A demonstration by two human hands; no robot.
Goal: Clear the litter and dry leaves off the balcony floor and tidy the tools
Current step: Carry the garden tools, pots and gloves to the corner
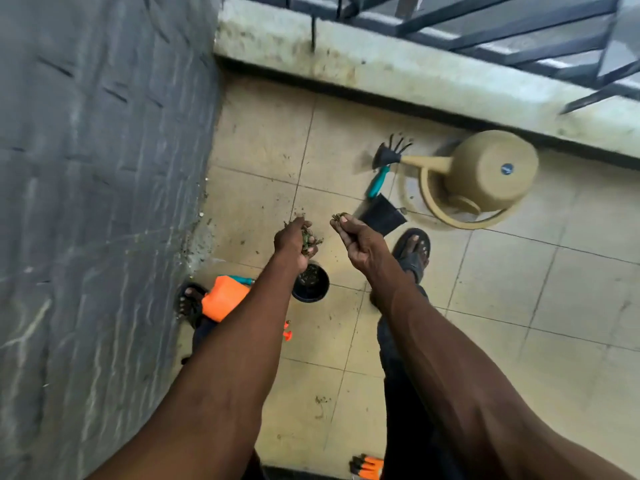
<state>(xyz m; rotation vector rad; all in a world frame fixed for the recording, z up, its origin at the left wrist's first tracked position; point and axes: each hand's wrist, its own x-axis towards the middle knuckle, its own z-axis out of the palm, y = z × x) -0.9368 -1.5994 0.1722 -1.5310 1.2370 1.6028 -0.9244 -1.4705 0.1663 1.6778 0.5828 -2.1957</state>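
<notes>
Dry leaves (307,239) sit clutched in the left hand (294,241), held above a small black pot (310,284) on the tiled floor (519,306). The right hand (358,239) pinches a few scraps (338,215). A tan watering can (485,171) lies far right.

Two hands are holding leaf bits; beyond the right hand (360,239) are lying one rake (382,168), one watering can (485,174); beneath the left hand (292,240), one black pot (313,289).
</notes>
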